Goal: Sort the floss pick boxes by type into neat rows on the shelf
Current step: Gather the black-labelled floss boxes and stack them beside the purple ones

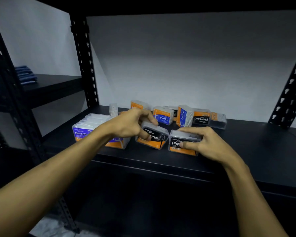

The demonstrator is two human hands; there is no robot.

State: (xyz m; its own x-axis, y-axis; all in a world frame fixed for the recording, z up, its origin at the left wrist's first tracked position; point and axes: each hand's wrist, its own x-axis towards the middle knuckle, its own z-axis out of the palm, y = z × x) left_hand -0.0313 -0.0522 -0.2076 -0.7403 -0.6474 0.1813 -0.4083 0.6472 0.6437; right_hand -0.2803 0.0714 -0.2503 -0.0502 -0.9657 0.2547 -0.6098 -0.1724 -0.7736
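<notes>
Right hand grips one Charcoal box, left hand another; labels part-hidden.

On the shelf, two Charcoal boxes sit at the front: one right of the other. Left of them stands the Smooth box row. Behind them lie scattered boxes.

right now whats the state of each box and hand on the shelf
left hand: grips tilted black-label Charcoal box
right hand: holds upright black-label Charcoal box
purple-label Smooth boxes: rowed at left
blue-label Round boxes: jumbled at back, one upside down
rear Charcoal box: upside down
</notes>
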